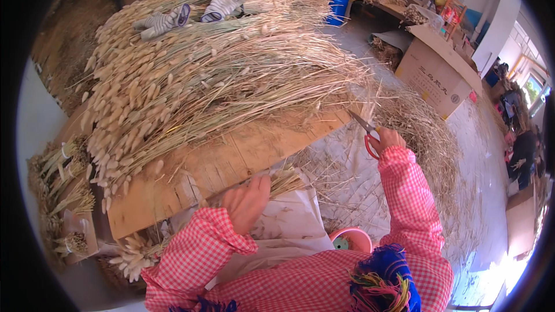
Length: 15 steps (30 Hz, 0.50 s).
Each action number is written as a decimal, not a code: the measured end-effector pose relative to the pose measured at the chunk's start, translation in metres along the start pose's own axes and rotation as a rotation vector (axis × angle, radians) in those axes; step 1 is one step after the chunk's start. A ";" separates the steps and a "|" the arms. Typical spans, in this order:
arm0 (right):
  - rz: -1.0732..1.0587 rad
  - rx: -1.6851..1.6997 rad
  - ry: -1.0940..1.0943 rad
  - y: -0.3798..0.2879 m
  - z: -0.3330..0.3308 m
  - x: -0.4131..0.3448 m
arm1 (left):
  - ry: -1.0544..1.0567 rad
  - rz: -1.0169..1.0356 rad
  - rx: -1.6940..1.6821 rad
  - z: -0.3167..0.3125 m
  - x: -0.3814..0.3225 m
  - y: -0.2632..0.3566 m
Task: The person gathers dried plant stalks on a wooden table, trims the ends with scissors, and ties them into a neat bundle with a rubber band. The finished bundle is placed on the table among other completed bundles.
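My left hand (249, 201) is closed around a bunch of dried grass stems (288, 180) over my lap. The cut stem ends stick out to the right of my fingers. Fluffy bunny-tail seed heads (134, 253) show to the left, beyond my sleeve; the middle of the bunch is hidden. In my right hand (389, 142) is a pair of scissors (369, 132) with red handles. Its blades point up and left at the right end of a wooden board (217, 160). A thick layer of dried bunny-tail grass (208, 78) lies on the board, heads to the left.
Two striped gloves (164, 21) (221, 8) rest on the grass. Stem scraps (425, 125) cover the floor to the right, near a cardboard box (435, 73). A pink bucket (352, 239) stands by my lap. Tied bunches (71, 197) lie at left. Other people are farther off.
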State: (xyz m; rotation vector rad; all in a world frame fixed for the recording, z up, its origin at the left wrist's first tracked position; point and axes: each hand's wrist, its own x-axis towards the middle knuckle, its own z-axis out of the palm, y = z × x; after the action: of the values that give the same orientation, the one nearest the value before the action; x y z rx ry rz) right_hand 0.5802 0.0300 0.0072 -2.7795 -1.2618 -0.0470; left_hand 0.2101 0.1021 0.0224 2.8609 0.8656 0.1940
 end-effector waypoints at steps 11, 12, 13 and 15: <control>-0.829 0.348 -0.111 -0.116 0.058 -0.002 | -0.052 -0.027 -0.274 -0.013 -0.011 -0.006; -0.873 0.370 -0.089 -0.128 0.066 0.011 | -0.033 -0.029 -0.301 -0.016 -0.014 -0.007; -0.915 0.364 -0.051 -0.138 0.072 0.023 | -0.041 -0.039 -0.314 -0.018 -0.016 -0.008; -0.979 0.368 0.023 -0.157 0.076 0.040 | -0.065 -0.075 -0.348 -0.025 -0.021 -0.011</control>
State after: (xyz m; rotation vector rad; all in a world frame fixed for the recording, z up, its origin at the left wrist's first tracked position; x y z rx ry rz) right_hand 0.4877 0.1693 -0.0552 -1.6446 -2.1995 0.0804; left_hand 0.1827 0.1017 0.0429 2.4955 0.8325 0.2169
